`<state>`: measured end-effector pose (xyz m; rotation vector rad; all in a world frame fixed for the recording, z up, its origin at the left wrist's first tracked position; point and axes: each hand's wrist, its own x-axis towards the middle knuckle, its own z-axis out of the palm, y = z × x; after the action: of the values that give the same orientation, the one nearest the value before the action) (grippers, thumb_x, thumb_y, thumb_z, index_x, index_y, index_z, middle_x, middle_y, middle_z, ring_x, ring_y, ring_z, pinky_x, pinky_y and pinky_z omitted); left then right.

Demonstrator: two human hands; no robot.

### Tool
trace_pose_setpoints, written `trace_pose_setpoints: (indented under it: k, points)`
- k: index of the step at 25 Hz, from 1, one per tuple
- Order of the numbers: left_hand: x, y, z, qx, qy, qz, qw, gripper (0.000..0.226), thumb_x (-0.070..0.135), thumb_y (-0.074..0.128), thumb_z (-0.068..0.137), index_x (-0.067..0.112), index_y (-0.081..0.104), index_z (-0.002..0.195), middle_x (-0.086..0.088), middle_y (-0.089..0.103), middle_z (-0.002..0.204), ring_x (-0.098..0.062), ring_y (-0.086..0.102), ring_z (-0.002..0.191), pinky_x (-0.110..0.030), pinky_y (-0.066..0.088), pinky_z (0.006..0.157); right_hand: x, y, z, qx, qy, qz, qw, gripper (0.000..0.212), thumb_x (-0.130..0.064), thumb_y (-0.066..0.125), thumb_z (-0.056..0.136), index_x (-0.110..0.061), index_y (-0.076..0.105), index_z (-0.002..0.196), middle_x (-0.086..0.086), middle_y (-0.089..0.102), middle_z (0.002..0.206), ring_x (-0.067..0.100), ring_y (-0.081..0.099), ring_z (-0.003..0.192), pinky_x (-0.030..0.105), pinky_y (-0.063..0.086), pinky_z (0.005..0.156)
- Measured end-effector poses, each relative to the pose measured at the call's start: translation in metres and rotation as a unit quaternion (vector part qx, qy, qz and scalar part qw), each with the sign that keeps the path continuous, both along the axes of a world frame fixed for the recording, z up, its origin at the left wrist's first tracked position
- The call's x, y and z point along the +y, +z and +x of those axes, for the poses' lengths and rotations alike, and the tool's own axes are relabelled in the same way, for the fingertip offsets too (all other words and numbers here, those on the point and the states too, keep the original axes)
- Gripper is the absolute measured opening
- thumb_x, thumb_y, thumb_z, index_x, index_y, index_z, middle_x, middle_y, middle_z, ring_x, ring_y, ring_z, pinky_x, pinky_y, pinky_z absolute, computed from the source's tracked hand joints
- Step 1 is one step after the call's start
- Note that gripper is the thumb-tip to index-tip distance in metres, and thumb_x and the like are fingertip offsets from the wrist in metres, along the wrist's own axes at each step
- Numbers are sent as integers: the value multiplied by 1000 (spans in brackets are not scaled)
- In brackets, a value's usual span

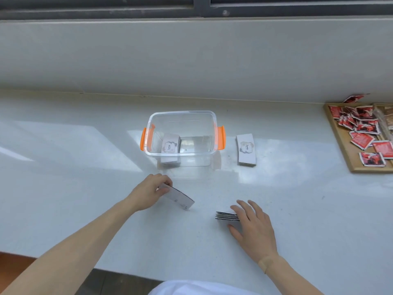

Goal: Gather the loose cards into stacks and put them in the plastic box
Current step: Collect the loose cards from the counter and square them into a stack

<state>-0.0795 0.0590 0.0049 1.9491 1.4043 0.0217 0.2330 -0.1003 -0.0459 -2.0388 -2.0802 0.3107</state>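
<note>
A clear plastic box with orange handles stands on the white counter, with one stack of white "love" cards inside at its left. A second card stack lies on the counter to the right of the box. My left hand grips a stack of cards by one end, tilted, its far end touching the counter in front of the box. My right hand lies flat, fingers spread, on another stack whose dark edges show at its left.
A wooden tray with several red packets sits at the far right. A low wall and window frame run behind the counter. The counter's front edge is near my body, with floor showing at bottom left.
</note>
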Motion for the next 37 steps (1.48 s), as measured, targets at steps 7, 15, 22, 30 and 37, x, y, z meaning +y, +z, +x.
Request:
trace_pose_setpoints:
  k: [7, 15, 22, 30, 37]
  points:
    - [-47, -25, 97, -111, 36, 120, 986, 11, 16, 57, 94, 24, 62, 99, 6, 61, 99, -16, 51, 96, -34, 46, 80, 7, 2, 1, 7, -12, 3, 1000, 80, -45, 73, 75, -30, 36, 143, -3, 45, 147, 27, 44, 132, 42, 49, 92]
    - [-69, -23, 128, -183, -8, -37, 982, 47, -11, 38, 91, 18, 67, 114, 0, 66, 115, -5, 57, 106, -6, 37, 92, 10, -5, 2, 6, -13, 6, 1000, 81, -47, 71, 76, -32, 31, 146, -2, 38, 152, 26, 38, 136, 42, 49, 94]
    - [-80, -25, 139, -178, 11, -134, 975, 62, -12, 45, 73, 25, 58, 121, 5, 62, 122, -6, 56, 113, -13, 42, 95, 13, -7, 0, 1, -18, 11, 1000, 68, -37, 76, 74, -28, 46, 134, -1, 52, 139, 29, 45, 128, 41, 53, 89]
    - [-104, -38, 169, -205, 132, -96, 965, 52, -8, 45, 70, 26, 47, 110, 4, 58, 108, -18, 56, 104, -42, 47, 93, 18, 8, -6, 26, -32, 4, 999, 39, -33, 80, 72, -25, 63, 106, -7, 66, 100, 24, 59, 93, 31, 54, 53]
    - [-105, -42, 170, -83, 46, 79, 992, 30, 7, 56, 77, 21, 52, 103, 8, 58, 100, -17, 52, 95, -33, 38, 82, 21, 11, 9, 25, 23, 34, 999, 17, -32, 76, 78, -21, 65, 85, -6, 60, 73, 22, 55, 68, 32, 47, 48]
